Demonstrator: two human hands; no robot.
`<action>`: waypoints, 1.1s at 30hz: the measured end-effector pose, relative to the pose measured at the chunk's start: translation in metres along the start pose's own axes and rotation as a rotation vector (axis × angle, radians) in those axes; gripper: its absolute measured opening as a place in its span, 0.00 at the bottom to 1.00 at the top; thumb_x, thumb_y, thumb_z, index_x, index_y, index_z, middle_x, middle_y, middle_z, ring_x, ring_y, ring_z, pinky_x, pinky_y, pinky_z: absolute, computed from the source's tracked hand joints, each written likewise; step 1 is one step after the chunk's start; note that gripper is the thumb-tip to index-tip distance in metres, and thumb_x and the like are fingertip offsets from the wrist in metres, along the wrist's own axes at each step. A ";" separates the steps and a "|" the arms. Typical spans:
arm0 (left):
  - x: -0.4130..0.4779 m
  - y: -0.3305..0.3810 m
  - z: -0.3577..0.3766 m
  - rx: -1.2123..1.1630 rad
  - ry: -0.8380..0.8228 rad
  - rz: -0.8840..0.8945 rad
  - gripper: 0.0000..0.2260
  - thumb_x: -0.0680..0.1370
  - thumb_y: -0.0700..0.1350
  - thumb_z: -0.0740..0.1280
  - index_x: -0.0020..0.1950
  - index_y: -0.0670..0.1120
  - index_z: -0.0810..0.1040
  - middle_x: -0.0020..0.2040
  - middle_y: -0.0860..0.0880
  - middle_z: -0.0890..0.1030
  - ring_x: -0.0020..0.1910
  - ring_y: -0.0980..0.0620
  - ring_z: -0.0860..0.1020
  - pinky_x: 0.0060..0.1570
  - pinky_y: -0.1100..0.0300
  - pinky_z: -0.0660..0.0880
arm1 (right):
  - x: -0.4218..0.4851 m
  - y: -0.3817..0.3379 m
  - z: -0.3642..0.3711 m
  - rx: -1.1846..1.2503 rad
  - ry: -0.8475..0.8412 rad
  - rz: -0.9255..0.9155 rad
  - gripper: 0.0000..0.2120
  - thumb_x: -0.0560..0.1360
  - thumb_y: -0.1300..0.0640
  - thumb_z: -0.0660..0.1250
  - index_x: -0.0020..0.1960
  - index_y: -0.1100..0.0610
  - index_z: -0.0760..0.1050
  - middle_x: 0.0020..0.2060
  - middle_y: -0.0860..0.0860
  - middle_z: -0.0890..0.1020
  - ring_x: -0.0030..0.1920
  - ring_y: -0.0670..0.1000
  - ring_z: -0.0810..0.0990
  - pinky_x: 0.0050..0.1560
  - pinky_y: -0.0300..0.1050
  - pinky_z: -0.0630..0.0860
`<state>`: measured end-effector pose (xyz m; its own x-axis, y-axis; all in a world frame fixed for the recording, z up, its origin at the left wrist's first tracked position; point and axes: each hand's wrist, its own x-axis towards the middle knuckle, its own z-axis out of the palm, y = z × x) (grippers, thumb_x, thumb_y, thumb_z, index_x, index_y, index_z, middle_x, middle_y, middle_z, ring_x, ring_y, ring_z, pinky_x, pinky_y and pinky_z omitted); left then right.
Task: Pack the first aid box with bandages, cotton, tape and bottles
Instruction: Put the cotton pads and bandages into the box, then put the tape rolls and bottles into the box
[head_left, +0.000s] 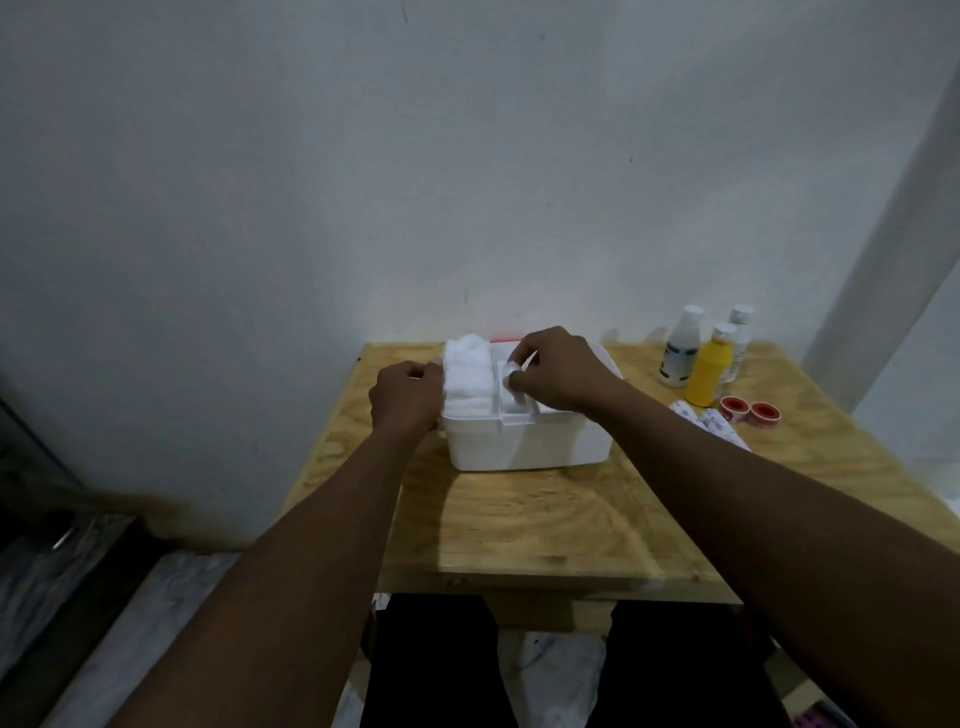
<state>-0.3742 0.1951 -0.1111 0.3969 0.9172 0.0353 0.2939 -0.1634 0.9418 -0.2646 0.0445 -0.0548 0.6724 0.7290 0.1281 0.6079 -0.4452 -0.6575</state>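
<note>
Gripping the white box (524, 441) (left end), left hand (408, 395); right hand (558, 371) pinches a white bandage (516, 367).

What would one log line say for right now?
left hand: steadying first aid box | right hand: tucking white item | cotton: in | bottles, tape rolls: still on table

White first aid box (524, 441), white cotton (467, 374) in left part. Light wood table (545, 519), swirled grain. Yellow bottle (710, 371) with white cap; two white bottles (680, 353) beside. Two red tape rolls (748, 410). White bandage rolls (719, 423), faint print. Pale grey wall (363, 156).
</note>
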 end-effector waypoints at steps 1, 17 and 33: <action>0.000 0.000 0.000 0.000 -0.003 -0.002 0.15 0.78 0.55 0.67 0.46 0.45 0.85 0.40 0.50 0.82 0.40 0.48 0.81 0.41 0.46 0.85 | -0.001 0.001 0.001 -0.010 -0.010 -0.003 0.07 0.71 0.57 0.71 0.48 0.57 0.82 0.38 0.50 0.83 0.38 0.47 0.79 0.32 0.35 0.68; -0.017 0.076 -0.003 0.295 0.225 0.513 0.12 0.81 0.52 0.63 0.48 0.46 0.81 0.47 0.49 0.84 0.45 0.49 0.79 0.44 0.59 0.68 | -0.015 0.026 -0.099 -0.032 0.271 -0.020 0.11 0.77 0.54 0.66 0.54 0.56 0.84 0.50 0.51 0.84 0.50 0.50 0.81 0.50 0.37 0.68; -0.143 0.107 0.227 0.857 -0.660 0.960 0.11 0.78 0.50 0.64 0.56 0.46 0.78 0.50 0.45 0.81 0.48 0.43 0.80 0.40 0.53 0.75 | -0.069 0.225 -0.130 -0.298 0.205 0.306 0.11 0.75 0.54 0.70 0.57 0.53 0.80 0.55 0.55 0.80 0.55 0.57 0.79 0.53 0.48 0.75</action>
<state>-0.2021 -0.0356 -0.0911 0.9886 0.0370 0.1462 0.0150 -0.9887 0.1492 -0.1189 -0.1735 -0.1153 0.8909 0.4365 0.1257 0.4433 -0.7751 -0.4503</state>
